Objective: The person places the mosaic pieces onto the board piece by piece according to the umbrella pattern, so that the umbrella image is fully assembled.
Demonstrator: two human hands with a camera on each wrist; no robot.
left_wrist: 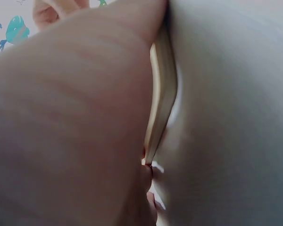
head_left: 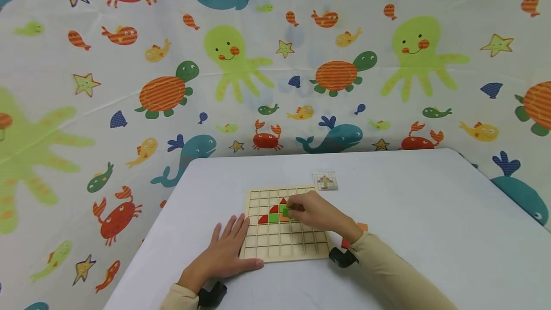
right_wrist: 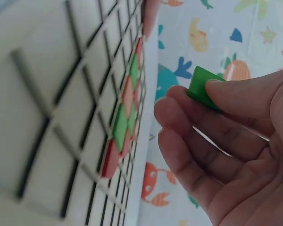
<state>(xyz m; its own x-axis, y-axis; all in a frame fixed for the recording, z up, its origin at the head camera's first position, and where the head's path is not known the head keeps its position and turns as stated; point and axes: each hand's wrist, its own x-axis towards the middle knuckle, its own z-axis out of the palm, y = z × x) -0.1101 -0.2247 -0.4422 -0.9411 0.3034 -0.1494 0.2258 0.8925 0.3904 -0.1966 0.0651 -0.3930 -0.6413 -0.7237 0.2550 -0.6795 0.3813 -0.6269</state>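
My right hand [head_left: 316,210] pinches a green square tile [right_wrist: 203,88] between thumb and fingertips, above the wooden grid board [head_left: 284,250]. In the right wrist view the tile is apart from the board's face. Set in the grid are a red curved tile [head_left: 263,219], a green square [head_left: 273,217], a red triangle [head_left: 282,200] and an orange tile [head_left: 284,218]; the right hand hides part of this group. At the board's left edge lies my left hand [head_left: 221,255], its fingers straight along the side and its thumb at the near left corner.
A small pattern card [head_left: 325,182] lies just past the board's far right corner. Beside the right wrist are an orange tile [head_left: 363,226] and a red tile [head_left: 346,243], partly covered by the arm. A printed sea-animal cloth [head_left: 280,75] hangs behind the white table [head_left: 422,204].
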